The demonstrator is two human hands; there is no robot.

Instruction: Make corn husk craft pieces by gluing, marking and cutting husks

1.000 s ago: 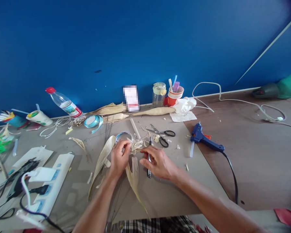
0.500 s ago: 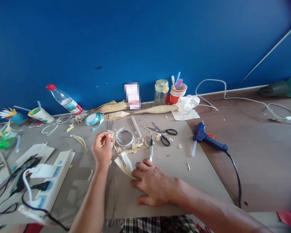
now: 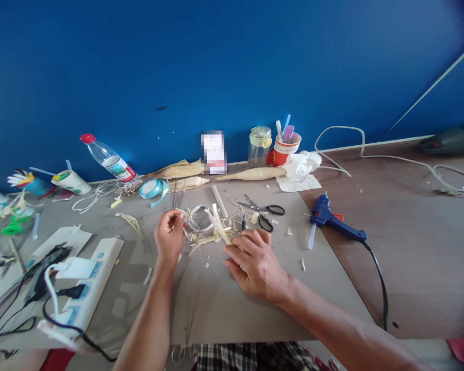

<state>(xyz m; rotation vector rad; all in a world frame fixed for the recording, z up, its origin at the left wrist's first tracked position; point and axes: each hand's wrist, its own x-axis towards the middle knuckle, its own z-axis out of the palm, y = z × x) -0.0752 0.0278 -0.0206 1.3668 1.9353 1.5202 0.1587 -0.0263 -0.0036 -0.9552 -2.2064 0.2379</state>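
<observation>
Cream husk strip (image 3: 220, 226) partly behind right hand (image 3: 255, 264)

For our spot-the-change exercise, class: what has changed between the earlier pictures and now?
The forked husk strip, earlier lying loose, is now in the right hand, which has carried it forward. The left hand has moved left. The scissors and glue gun stayed put.

Cream husk strip (image 3: 219, 226) at the right grip (image 3: 254, 262), blue wall (image 3: 232, 62) beyond
Right of it, a navy glue gun (image 3: 328, 216); beyond, black-handled scissors (image 3: 260, 209); left, turquoise ribbon (image 3: 148, 190); below, black-and-white plaid cloth (image 3: 228, 357).
</observation>
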